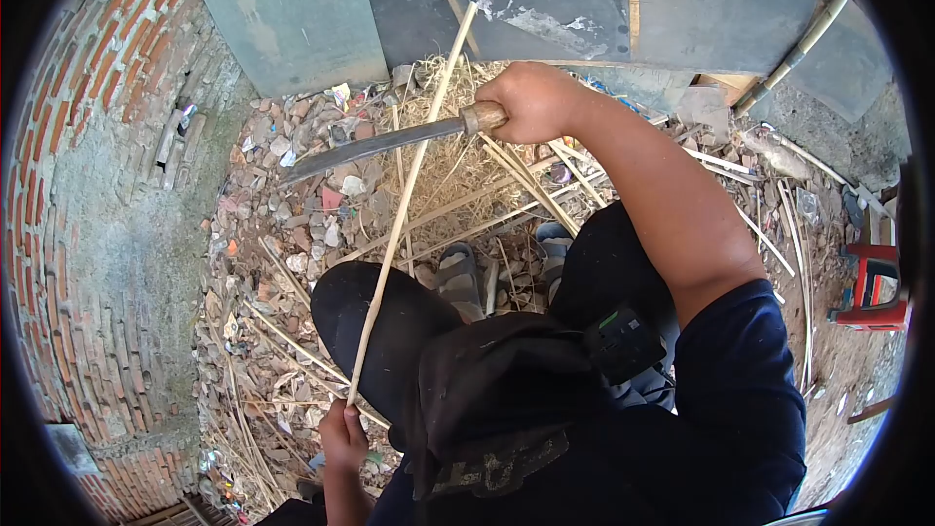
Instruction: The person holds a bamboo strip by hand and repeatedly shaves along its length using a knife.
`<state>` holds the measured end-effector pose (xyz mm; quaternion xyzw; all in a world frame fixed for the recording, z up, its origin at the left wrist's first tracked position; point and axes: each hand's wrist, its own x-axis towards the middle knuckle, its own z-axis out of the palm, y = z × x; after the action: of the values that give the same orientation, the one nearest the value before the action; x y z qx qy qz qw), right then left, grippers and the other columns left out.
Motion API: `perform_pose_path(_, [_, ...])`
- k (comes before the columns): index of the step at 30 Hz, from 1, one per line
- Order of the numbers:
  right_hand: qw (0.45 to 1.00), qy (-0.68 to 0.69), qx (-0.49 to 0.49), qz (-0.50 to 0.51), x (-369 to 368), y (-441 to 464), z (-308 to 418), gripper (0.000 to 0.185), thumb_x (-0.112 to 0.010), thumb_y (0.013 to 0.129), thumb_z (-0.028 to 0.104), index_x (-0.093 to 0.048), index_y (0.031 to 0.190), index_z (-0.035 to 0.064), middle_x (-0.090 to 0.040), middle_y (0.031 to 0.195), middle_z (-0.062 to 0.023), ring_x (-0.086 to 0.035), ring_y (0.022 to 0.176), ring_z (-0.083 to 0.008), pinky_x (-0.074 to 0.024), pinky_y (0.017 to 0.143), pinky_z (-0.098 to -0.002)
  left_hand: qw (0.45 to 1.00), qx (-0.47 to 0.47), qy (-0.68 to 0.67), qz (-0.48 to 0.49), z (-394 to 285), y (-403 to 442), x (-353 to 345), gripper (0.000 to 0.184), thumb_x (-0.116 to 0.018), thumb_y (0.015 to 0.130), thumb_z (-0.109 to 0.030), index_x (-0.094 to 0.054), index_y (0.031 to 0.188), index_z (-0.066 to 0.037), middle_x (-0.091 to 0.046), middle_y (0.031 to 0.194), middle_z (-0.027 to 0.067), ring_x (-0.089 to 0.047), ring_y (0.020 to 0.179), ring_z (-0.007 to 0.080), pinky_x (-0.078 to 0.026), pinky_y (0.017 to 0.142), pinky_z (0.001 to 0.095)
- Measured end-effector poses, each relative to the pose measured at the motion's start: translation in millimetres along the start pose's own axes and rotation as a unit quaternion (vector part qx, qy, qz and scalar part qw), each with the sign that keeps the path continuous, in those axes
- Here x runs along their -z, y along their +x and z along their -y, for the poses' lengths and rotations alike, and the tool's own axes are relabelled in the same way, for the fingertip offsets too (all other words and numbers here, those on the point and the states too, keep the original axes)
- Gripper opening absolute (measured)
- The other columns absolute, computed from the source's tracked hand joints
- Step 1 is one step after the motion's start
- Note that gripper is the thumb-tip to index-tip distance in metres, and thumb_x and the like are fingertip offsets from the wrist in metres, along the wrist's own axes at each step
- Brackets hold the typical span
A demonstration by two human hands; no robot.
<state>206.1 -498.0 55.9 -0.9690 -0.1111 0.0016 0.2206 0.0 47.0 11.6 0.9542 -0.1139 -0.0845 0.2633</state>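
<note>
My right hand [534, 102] is wrapped round the wooden handle of a machete [375, 144], whose long dark blade points left. The blade crosses a long pale bamboo strip [410, 178]; whether the two touch I cannot tell. My left hand [343, 436] grips the near end of that strip beside my thigh. From there the strip slants up and away past my knee, its far end near the dark panels. Thin shavings [448, 175] lie heaped on the ground beneath the blade.
A brick wall [93, 263] stands to the left, and dark panels [545, 0] close off the back. Loose strips [799, 278] and rubble [282, 224] cover the ground. A red plastic stool [870, 287] is at the far right. My sandalled feet [460, 278] rest between the strips.
</note>
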Motion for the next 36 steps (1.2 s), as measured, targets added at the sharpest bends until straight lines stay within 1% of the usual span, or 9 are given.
perform_pose_path(5, [0.995,0.021,-0.097,-0.020,1.4,-0.4,-31.7,0.023,-0.069,0.074,0.021,-0.071,0.094,0.0078,-0.071,0.083,-0.0155,-0.069,0.082,-0.0349,-0.0543,0.074,-0.0463,1.000,0.010,0.007,-0.012,14.3,-4.5,-6.9,0.050,-0.039,0.109,-0.041,-0.049,0.080,-0.001,-0.052,0.059,0.0137,-0.052,0.053,0.0283,-0.039,0.053,0.0406])
perform_pose_path(12, [0.998,-0.061,-0.016,0.014,16.3,-8.6,7.1,0.020,-0.066,0.074,0.020,-0.069,0.088,0.0051,-0.071,0.082,-0.0173,-0.069,0.082,-0.0385,-0.0538,0.075,-0.0485,0.997,-0.010,0.063,-0.043,16.2,-3.1,-12.4,0.047,-0.038,0.108,-0.039,-0.050,0.083,-0.001,-0.056,0.061,0.0201,-0.058,0.057,0.0444,-0.041,0.052,0.0491])
perform_pose_path(15, [0.993,0.015,-0.102,0.050,5.6,0.2,-17.0,0.020,-0.067,0.073,0.017,-0.069,0.088,0.0050,-0.071,0.083,-0.0178,-0.068,0.082,-0.0388,-0.0535,0.074,-0.0489,0.995,0.006,0.091,-0.033,16.0,-3.2,-14.6,0.045,-0.038,0.108,-0.037,-0.050,0.083,-0.002,-0.058,0.063,0.0219,-0.061,0.062,0.0477,-0.043,0.054,0.0512])
perform_pose_path(18, [0.996,-0.015,-0.088,0.003,-9.6,5.9,-28.9,0.018,-0.068,0.072,0.017,-0.069,0.087,0.0051,-0.071,0.082,-0.0177,-0.068,0.080,-0.0380,-0.0528,0.073,-0.0479,0.995,0.000,0.098,-0.026,15.0,-0.6,-10.7,0.044,-0.038,0.108,-0.037,-0.048,0.083,-0.002,-0.057,0.063,0.0224,-0.060,0.062,0.0484,-0.043,0.054,0.0507])
perform_pose_path(24, [0.999,-0.016,-0.030,0.005,21.0,-8.5,-9.3,0.019,-0.067,0.074,0.018,-0.068,0.088,0.0054,-0.070,0.082,-0.0180,-0.068,0.080,-0.0375,-0.0527,0.073,-0.0473,0.994,-0.030,0.093,-0.042,28.3,-0.5,-16.9,0.042,-0.039,0.108,-0.035,-0.048,0.083,-0.002,-0.052,0.059,0.0200,-0.056,0.057,0.0470,-0.040,0.051,0.0488])
perform_pose_path(27, [0.995,0.005,-0.095,0.004,11.7,-5.2,-29.1,0.018,-0.068,0.073,0.018,-0.068,0.087,0.0057,-0.070,0.081,-0.0178,-0.068,0.080,-0.0369,-0.0529,0.072,-0.0469,0.995,-0.030,0.085,-0.040,28.6,2.3,-22.7,0.041,-0.041,0.108,-0.033,-0.046,0.081,-0.002,-0.050,0.057,0.0183,-0.053,0.052,0.0445,-0.039,0.050,0.0471])
perform_pose_path(30, [0.996,-0.043,-0.074,-0.041,8.5,-4.6,-25.1,0.016,-0.068,0.073,0.016,-0.068,0.085,0.0063,-0.070,0.080,-0.0170,-0.068,0.079,-0.0365,-0.0524,0.071,-0.0463,0.996,-0.039,0.075,-0.033,19.4,6.4,-15.9,0.041,-0.042,0.108,-0.032,-0.045,0.080,-0.003,-0.048,0.055,0.0177,-0.054,0.051,0.0420,-0.039,0.049,0.0454])
perform_pose_path(33, [0.999,-0.002,-0.034,-0.005,17.4,-6.4,-3.1,0.015,-0.067,0.073,0.015,-0.068,0.085,0.0067,-0.070,0.080,-0.0166,-0.068,0.080,-0.0365,-0.0525,0.072,-0.0468,0.995,-0.047,0.070,-0.047,19.0,5.1,-17.9,0.041,-0.042,0.108,-0.032,-0.044,0.079,-0.003,-0.048,0.055,0.0177,-0.054,0.051,0.0419,-0.038,0.048,0.0453])
perform_pose_path(36, [0.999,-0.047,0.013,0.017,15.6,-7.8,19.4,0.016,-0.066,0.073,0.015,-0.069,0.086,0.0060,-0.070,0.081,-0.0166,-0.068,0.080,-0.0368,-0.0529,0.073,-0.0472,0.996,-0.029,0.074,-0.038,21.4,4.3,-19.5,0.041,-0.042,0.108,-0.031,-0.045,0.079,-0.002,-0.050,0.056,0.0190,-0.055,0.052,0.0428,-0.039,0.049,0.0465])
